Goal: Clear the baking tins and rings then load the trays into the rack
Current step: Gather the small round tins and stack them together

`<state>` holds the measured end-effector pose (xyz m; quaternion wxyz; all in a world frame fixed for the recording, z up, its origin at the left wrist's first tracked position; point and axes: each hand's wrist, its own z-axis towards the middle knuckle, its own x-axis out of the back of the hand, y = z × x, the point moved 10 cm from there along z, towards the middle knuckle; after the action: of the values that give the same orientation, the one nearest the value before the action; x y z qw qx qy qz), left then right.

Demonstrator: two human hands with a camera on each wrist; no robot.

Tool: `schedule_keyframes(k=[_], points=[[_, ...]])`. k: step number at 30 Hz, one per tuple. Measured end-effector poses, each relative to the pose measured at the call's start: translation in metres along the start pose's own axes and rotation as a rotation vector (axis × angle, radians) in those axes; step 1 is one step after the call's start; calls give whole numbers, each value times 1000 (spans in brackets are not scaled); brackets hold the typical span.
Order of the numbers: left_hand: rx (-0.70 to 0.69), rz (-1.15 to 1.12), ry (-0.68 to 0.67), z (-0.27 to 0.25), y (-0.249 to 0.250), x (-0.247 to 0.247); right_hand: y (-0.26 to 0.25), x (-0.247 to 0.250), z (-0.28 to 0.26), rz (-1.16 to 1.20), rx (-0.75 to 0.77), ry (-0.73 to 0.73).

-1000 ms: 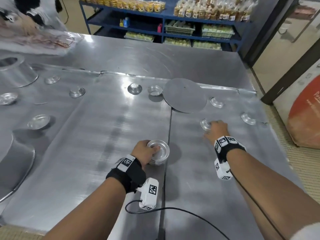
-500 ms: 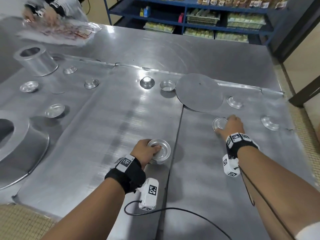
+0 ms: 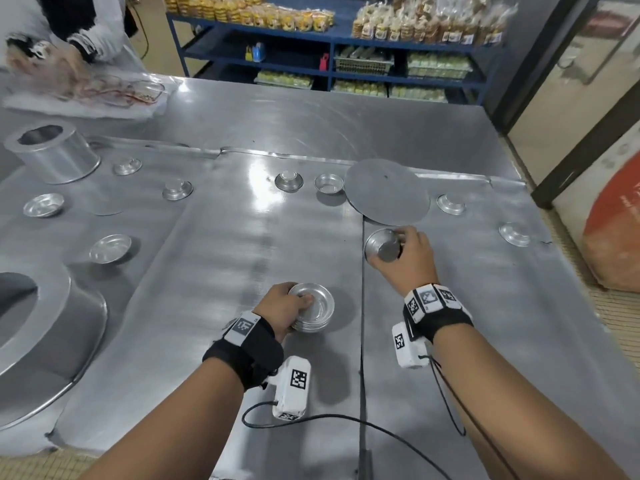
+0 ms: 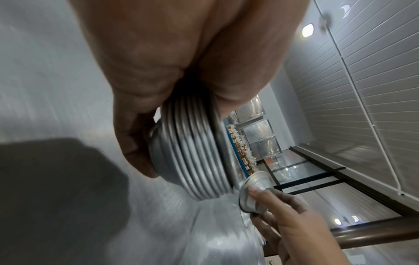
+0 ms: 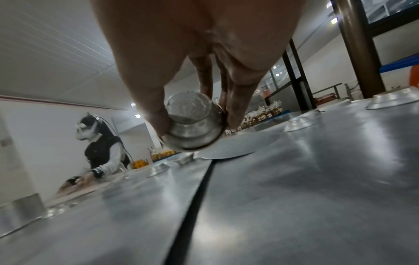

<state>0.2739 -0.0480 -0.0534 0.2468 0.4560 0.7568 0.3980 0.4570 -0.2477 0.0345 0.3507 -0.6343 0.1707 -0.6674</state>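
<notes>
My left hand (image 3: 287, 308) grips a stack of small baking tins (image 3: 313, 308) near the table's front middle; the left wrist view shows the nested stack of tins (image 4: 195, 152) between thumb and fingers. My right hand (image 3: 403, 252) pinches a single small tin (image 3: 381, 245), lifted off the tray and tilted, its base seen in the right wrist view on the tin (image 5: 192, 125). Several loose small tins lie on the metal trays (image 3: 225, 271), among them one tin (image 3: 450, 203) and another tin (image 3: 514, 233) at the right, and a tin (image 3: 328, 182) at the centre back.
A flat round metal disc (image 3: 388, 194) lies behind my right hand. Tall ring moulds stand at the left back (image 3: 55, 154) and left front (image 3: 41, 341). Another person (image 3: 69, 32) works at the far left corner. A blue shelf (image 3: 329, 46) stands beyond the table.
My right hand closed on the small tin on the right tray, lifted it and tilted it towards the left. My left hand kept holding the stack in place.
</notes>
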Motion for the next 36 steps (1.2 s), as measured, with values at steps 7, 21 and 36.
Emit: schedule_keyframes(k=[7, 21, 36], points=[[30, -77, -78, -12, 7, 30, -80, -29, -56, 133, 108, -39], [113, -278, -284, -26, 10, 78, -153, -106, -147, 401, 123, -226], [-14, -168, -260, -34, 2, 136, -171, -158, -182, 563, -8, -413]])
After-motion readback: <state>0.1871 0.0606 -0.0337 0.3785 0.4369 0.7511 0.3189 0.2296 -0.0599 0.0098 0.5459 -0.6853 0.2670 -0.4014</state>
